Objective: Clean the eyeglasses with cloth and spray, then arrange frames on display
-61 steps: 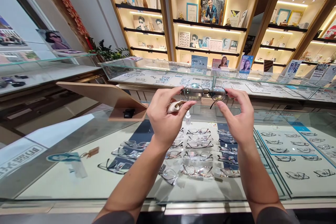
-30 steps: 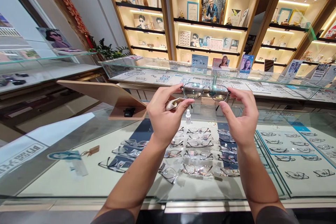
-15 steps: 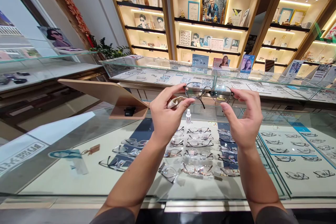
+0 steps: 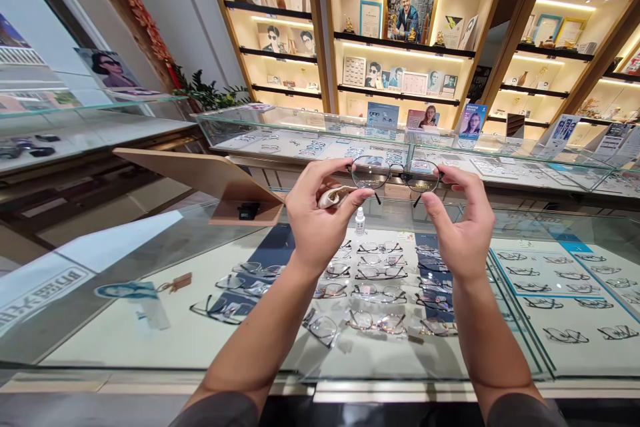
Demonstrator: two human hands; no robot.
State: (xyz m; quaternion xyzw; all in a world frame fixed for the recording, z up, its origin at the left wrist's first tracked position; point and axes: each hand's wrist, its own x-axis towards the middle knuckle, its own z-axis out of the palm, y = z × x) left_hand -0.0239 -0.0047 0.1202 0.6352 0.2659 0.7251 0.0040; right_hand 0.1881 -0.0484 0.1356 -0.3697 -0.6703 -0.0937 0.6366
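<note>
A pair of round, thin dark-rimmed eyeglasses is held up level over the glass counter, its clear lenses side by side. My left hand pinches the left end of the frame between thumb and forefinger. Tucked into that same hand is a folded cream cloth. At the other end of the frame, the thumb and fingers of my right hand close on the rim. Faint gold lettering shows on the right lens. Both temple tips hang below the lenses. Beneath, on the counter, stands a small white bottle.
Rows of eyeglasses lie inside the glass display counter. A tilted wooden-backed mirror or stand is on the left. Farther back are another glass case and lit shelves with pictures and ornaments.
The eyeglasses have tilted slightly, so both temple tips now show beneath them and the lens lettering is fainter. My right hand has shifted a little left. Both grips stay the same.
</note>
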